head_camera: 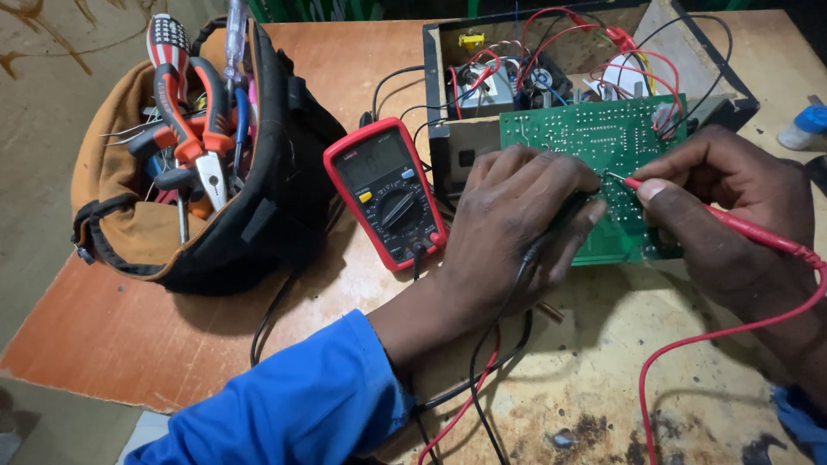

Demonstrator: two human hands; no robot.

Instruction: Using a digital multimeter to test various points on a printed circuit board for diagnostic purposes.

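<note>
Both probes sit on the green circuit board [603,146] propped against the open case [551,60]: the left hand [517,224] pinches the black probe [560,226], the right hand [724,207] the red probe [732,224] (the red multimeter [388,194] lies just left), so probing seems underway, and the next move likely calls for steady tips.

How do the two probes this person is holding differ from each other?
The red probe sits in the right hand, with its metal tip plainly showing; the black probe sits in the left hand, mostly hidden by fingers. The red lead loops off to the right; the black one trails toward the person. Both tips meet the green circuit board.
</note>
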